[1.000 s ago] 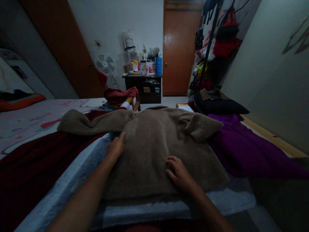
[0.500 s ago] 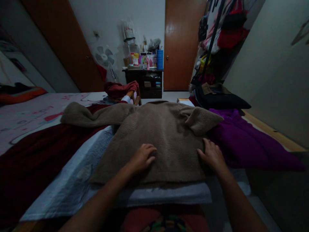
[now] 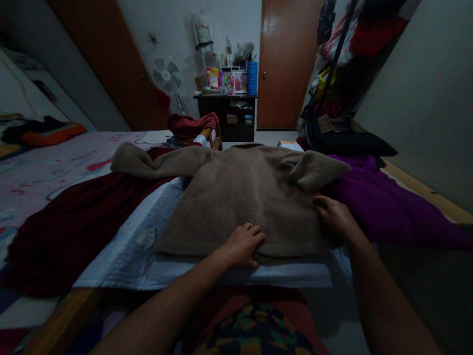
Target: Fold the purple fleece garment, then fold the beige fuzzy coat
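Across a pale-blue, cloth-covered tabletop (image 3: 121,266) lies a fuzzy brown long-sleeved garment (image 3: 236,197). The left hand (image 3: 244,244) rests unclenched at its hem; whether the right hand (image 3: 336,217) pinches its edge, I cannot tell. Beyond stands a brown wooden door (image 3: 288,64).

Both hands (image 3: 244,245) (image 3: 337,217) on brown garment (image 3: 229,197)

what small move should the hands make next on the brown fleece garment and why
Perhaps use the right hand to straighten the right sleeve of the brown fleece garment: it looks bunched near that hand, while the left sleeve stretches outward and the left hand rests at the hem.
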A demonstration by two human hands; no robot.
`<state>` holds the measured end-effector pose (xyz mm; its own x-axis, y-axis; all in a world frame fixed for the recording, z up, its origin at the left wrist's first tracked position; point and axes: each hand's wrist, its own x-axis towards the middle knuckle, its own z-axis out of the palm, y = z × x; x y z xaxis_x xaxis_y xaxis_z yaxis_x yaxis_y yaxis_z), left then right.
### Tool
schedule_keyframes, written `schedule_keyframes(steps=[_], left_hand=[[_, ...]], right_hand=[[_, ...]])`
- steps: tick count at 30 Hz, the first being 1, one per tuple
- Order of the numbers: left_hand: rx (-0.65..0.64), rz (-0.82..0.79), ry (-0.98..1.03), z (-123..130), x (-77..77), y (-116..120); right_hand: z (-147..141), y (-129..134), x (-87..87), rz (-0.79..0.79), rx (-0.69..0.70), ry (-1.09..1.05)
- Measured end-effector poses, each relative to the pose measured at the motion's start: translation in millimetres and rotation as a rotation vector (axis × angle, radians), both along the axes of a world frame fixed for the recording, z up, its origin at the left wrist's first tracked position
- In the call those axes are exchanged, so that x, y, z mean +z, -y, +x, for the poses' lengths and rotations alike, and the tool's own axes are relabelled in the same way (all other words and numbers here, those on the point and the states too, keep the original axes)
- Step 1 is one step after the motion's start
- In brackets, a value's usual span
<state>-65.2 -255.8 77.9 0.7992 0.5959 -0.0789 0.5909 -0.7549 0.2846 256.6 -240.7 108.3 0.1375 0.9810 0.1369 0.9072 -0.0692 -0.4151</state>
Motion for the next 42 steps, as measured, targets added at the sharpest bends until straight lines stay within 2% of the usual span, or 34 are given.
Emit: schedule_keyframes(steps=[4, 9, 12, 14, 19, 21, 23, 26, 28, 31, 34, 36, 38, 39, 40, 42], left_hand=[[0.050, 0.038, -0.010, 5, -0.3, 9], [0.167, 0.161, -0.008, 10, -17.8, 20], [0.151, 0.196, 0.010, 7, -20.7, 19], [0.123, 0.209, 0.031, 2, -11.5, 15], [0.083, 0.283, 0.065, -17, 33.5, 5], [0.090, 0.296, 0.050, -20, 42.4, 6], [0.079, 0.260, 0.019, -17, 38.5, 10], [0.055, 0.164, -0.035, -5, 14.5, 19], [0.046, 0.102, -0.058, 2, -2.4, 24], [0.064, 0.012, -0.049, 6, -12.2, 25], [0.035, -0.146, 0.004, 0, -2.4, 17], [-0.006, -0.306, 0.052, -5, 7.8, 7], [0.012, -0.419, 0.126, -8, 15.2, -7], [0.045, -0.418, 0.169, -10, 17.0, -16], [0.091, -0.371, 0.208, -11, 17.2, -26], [0.190, -0.178, 0.240, -14, 13.0, -46]], right_hand=[[7, 7, 2.8, 0.011, 0.021, -0.150], [13, 16, 3.4, -0.088, 0.081, -0.242], [12, 18, 2.0, -0.104, 0.126, -0.226], [12, 19, 4.2, -0.088, 0.119, -0.211], [13, 25, 17.6, -0.057, 0.099, -0.233], [13, 28, 18.8, -0.064, 0.084, -0.212], [13, 30, 15.2, -0.104, 0.071, -0.150], [12, 27, 5.8, -0.213, 0.078, 0.003], [11, 21, 1.9, -0.234, 0.095, 0.119], [6, 7, 4.8, -0.089, 0.071, 0.251], [0, -13, 15.6, 0.128, 0.003, 0.304], [-5, -28, 23.7, 0.196, -0.025, 0.321], [-8, -44, 29.9, 0.152, -0.041, 0.347], [-9, -52, 31.9, 0.097, -0.047, 0.370], [-9, -59, 33.1, 0.035, -0.054, 0.398], [-10, -71, 34.3, -0.076, -0.069, 0.456]])
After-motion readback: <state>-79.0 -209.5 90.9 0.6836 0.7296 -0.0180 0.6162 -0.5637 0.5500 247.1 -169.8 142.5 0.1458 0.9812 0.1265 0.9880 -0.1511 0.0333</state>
